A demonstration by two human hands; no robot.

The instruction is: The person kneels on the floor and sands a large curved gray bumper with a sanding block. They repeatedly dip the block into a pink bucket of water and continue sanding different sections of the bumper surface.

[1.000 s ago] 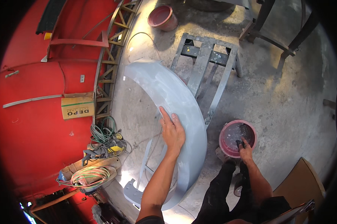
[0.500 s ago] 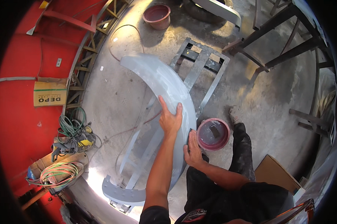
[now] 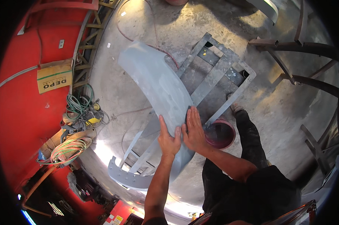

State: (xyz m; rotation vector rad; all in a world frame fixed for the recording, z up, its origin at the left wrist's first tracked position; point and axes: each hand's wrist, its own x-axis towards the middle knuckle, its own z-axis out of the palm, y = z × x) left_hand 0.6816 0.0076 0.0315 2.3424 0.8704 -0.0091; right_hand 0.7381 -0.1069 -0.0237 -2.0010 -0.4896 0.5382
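Observation:
A long, curved grey bumper cover (image 3: 160, 80) rests on a metal stand (image 3: 207, 88), its far end tapering toward the upper left. My left hand (image 3: 169, 140) grips the bumper's left edge, index finger stretched along it and thumb on the top face; its other fingers are mostly hidden. Beside that thumb, my right hand (image 3: 194, 131) lies flat on the bumper near its right edge, fingers straight and pointing away from me. Whatever may be under that palm is hidden. Pale, smeared patches mark the bumper's surface.
A reddish tub (image 3: 233, 137) stands on the floor right of my right hand, close to my leg. Coiled hoses (image 3: 68, 152) and a cardboard box (image 3: 55, 77) are by the red wall on the left. Dark metal frames (image 3: 308, 47) stand at right.
My right hand has slid away from me along the bumper and inward, and is now beside my left thumb. My left hand still grips the left edge. The whole view has shifted.

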